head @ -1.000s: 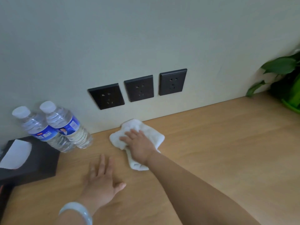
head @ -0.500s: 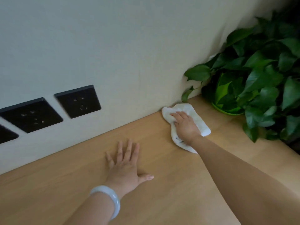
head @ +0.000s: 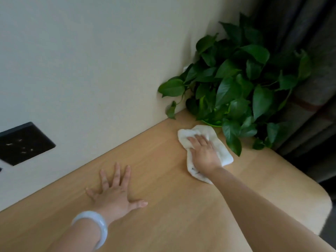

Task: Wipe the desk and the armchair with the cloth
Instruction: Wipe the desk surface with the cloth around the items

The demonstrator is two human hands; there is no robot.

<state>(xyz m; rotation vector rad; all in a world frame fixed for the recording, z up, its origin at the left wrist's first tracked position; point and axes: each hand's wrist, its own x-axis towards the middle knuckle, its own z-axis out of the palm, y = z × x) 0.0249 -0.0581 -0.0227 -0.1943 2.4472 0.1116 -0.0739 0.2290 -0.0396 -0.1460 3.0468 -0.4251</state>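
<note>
Grip state first: your right hand (head: 204,153) presses flat, fingers spread, on the white cloth (head: 221,151) rather than clutching it; your left hand (head: 113,195) lies open and empty, palm down, bracing. Wooden bench (head: 172,206): the wipe is under way at its far right corner, near the wall. Potted plant (head: 236,84): its leaves hang just beside the cloth. Judged progress: bench partly covered at best; the armchair is out of view, so that step remains.
</note>
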